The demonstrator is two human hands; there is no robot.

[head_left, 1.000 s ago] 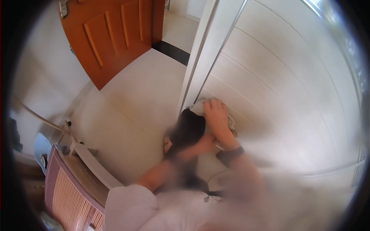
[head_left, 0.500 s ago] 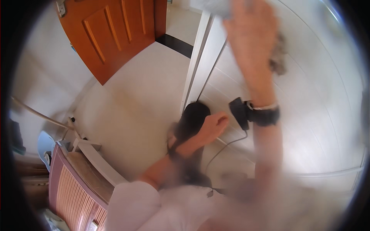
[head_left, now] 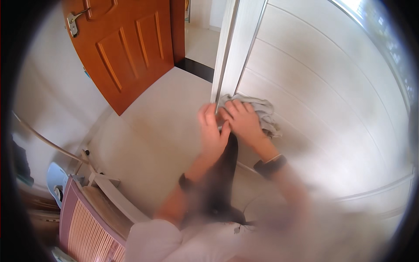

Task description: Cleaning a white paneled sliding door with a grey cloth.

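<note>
A crumpled grey cloth (head_left: pixel 261 112) is pressed against a white panelled sliding door (head_left: pixel 331 109), low on its face and right at its left edge, where a white vertical frame post (head_left: pixel 231 48) rises. The right hand (head_left: pixel 244 123) lies flat on top of the cloth, fingers spread and bent over it, pinning it to the door panel; most of the cloth bunches out beyond the knuckles, toward the right. A dark watch (head_left: pixel 270 166) circles the right wrist.

The left hand (head_left: pixel 212 133) is just beside the right, touching it at the thumb side, fingers together and pointing up toward the foot of the frame post. Its fingers look loosely curled; whether they grip anything cannot be told. A dark band (head_left: pixel 185 181) sits on the left wrist. Between the two forearms hangs something long and dark (head_left: pixel 223 174), blurred.

Pale floor tiles (head_left: pixel 148 144) spread to the left of the hands. Farther away, at the upper left, an orange-brown wooden door (head_left: pixel 126 48) with a metal handle (head_left: pixel 74 22) stands open. At the lower left corner is a pink slatted piece of furniture (head_left: pixel 83 227).
</note>
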